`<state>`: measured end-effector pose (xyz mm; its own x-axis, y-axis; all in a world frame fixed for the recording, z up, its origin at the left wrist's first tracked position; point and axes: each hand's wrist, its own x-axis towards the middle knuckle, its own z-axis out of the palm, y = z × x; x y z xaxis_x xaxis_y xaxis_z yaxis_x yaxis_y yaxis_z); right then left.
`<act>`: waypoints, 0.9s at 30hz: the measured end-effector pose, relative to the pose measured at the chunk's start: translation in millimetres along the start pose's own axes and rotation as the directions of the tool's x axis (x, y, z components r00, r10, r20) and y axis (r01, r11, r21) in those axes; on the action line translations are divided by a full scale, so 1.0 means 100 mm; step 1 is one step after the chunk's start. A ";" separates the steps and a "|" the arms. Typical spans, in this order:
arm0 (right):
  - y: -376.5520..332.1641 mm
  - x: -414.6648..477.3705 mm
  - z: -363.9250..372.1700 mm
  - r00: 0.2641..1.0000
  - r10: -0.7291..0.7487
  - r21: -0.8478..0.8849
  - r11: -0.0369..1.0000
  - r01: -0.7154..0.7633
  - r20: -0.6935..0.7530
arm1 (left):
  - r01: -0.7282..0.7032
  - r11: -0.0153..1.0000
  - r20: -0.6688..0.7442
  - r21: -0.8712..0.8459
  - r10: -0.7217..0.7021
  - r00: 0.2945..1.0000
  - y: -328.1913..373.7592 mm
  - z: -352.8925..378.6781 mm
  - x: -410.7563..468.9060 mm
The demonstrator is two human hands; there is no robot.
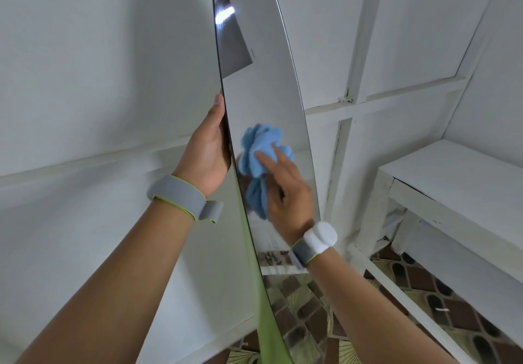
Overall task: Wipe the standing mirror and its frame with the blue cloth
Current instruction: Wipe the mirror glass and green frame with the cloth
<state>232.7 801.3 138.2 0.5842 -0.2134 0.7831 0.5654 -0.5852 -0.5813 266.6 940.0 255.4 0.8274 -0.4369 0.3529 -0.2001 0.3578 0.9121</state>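
I see the standing mirror (263,86) rising through the middle of the head view, seen at a steep angle so its glass narrows toward the top. Its thin dark frame (220,80) runs along the left edge, and lower down that edge shows green.

My left hand (208,151) grips the mirror's left edge about halfway up. The thumb lies along the front of the frame, pointing up, and the palm wraps the edge from the side; the other fingers are hidden behind the mirror, so I cannot tell how they lie. A grey wristband (181,195) with a lime rim sits on that wrist.

My right hand (285,193) holds the blue cloth (260,148) against the glass, just right of the left hand. The cloth is bunched into a loose wad. Most of it bulges out above and to the left of the fingers, and a lower fold hangs beside the palm. Two straight fingers (268,159) press across the top of the wad, pinning it to the glass, while the remaining fingers curl round the lower part of the cloth. The glass doubles the cloth with a faint reflection beside it. A white wrist device (321,236) on a grey strap sits on the right wrist.

Behind the mirror stands a white panelled wall (85,66). To the right is a white bench (452,182), and below it a patterned tile floor (424,287) in brown and dark tones.
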 end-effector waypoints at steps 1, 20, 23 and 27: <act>0.09 0.08 -0.04 0.996 0.078 0.016 0.997 -0.077 -0.038 | -0.023 1.000 0.001 0.013 0.023 1.000 0.01 0.09 -0.04; 0.28 0.13 -0.27 0.845 0.533 0.040 0.846 -0.532 -0.034 | 0.007 0.999 0.158 -0.053 0.001 0.987 0.15 0.45 -0.43; -0.10 -0.10 -0.18 0.916 0.401 0.136 0.908 -0.396 -0.011 | 0.041 0.997 0.018 0.058 -0.042 0.999 0.15 0.42 -0.30; -0.42 -0.36 -0.03 0.977 0.215 0.130 0.968 -0.215 0.014 | 0.057 0.994 -0.123 0.093 -0.045 0.991 0.02 0.05 -0.03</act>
<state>186.1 831.5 134.8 0.7003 -0.3227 0.6368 0.4973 -0.4194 -0.7594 260.9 938.2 257.1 0.8940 -0.3473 0.2832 -0.2010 0.2541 0.9460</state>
